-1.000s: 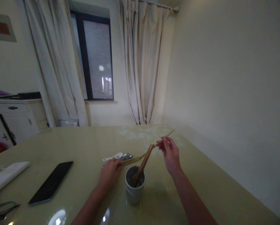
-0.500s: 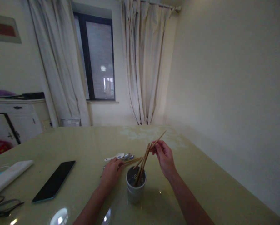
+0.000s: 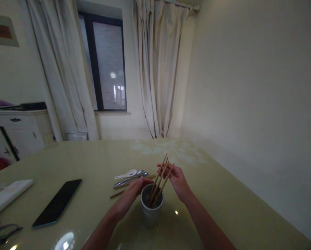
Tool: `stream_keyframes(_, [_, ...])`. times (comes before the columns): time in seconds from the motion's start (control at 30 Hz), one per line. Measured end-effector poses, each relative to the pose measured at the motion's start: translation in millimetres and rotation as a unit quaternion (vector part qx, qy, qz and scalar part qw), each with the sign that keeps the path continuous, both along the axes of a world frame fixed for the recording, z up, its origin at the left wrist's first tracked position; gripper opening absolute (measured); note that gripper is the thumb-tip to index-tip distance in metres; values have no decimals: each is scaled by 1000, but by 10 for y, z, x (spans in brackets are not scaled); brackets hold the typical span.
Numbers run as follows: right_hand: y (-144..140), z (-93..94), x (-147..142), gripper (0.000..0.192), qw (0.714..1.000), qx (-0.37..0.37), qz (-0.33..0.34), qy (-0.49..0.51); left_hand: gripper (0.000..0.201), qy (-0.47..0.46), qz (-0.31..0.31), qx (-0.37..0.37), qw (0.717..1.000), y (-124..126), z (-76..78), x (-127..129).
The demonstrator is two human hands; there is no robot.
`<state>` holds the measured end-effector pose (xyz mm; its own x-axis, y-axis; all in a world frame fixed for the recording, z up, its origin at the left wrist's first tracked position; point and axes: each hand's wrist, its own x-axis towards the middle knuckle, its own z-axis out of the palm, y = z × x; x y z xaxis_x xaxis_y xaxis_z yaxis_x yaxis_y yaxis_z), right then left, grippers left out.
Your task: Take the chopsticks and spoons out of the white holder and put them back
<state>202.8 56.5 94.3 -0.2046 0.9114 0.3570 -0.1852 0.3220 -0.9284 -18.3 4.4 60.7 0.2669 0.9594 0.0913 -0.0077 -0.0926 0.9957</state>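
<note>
A light-coloured cup (image 3: 152,213) stands on the table between my hands, with several wooden chopsticks (image 3: 159,182) leaning to the right in it. My left hand (image 3: 131,196) is open beside the cup's left rim, fingers stretched out; whether it touches the rim I cannot tell. Behind the leaning chopsticks, my right hand (image 3: 178,178) has its fingers extended and apart, close to their upper ends and apparently gripping none. Beyond my left hand lie a white spoon (image 3: 126,174) and metal spoons (image 3: 138,174). Another chopstick (image 3: 116,194) lies partly hidden by that hand.
A dark phone-like slab (image 3: 58,203) lies on the glossy table (image 3: 93,159) to the left. Farther left are a white flat object (image 3: 9,196) and a dark cord or strap (image 3: 4,232). The wall (image 3: 249,104) runs along the table's right side.
The chopstick my right hand was holding now leans in the cup, and that hand's fingers have loosened. My left hand has come off the chopsticks on the table and moved toward the cup's rim.
</note>
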Motion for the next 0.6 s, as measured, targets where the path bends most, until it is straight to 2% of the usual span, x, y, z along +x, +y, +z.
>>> stream_keyframes(0.17, [-48,-45,22,41,999,-11,35,-14,61,7,1,-13,1000,-24,34,57])
stream_keyframes(0.27, [-40,-89,18,41,999,-10,25,-24,60,62,59,21,996,67,-42,1])
stream_keyframes(0.33, [-8,-159,0,44,999,-19,13,-23,51,170,136,81,973,163,-140,-95])
stream_keyframes(0.4, [40,-268,-31,48,999,-39,-5,-19,34,297,198,148,922,250,-254,-216])
stream_keyframes(0.47, [98,-404,-65,52,997,-63,-26,-27,19,376,222,180,881,303,-352,-325])
stream_keyframes(0.53, [153,-541,-92,54,995,-80,-37,-41,14,409,220,182,867,320,-407,-389])
stream_keyframes(0.6, [194,-650,-105,51,994,-86,-34,-53,14,420,211,176,865,314,-411,-394])
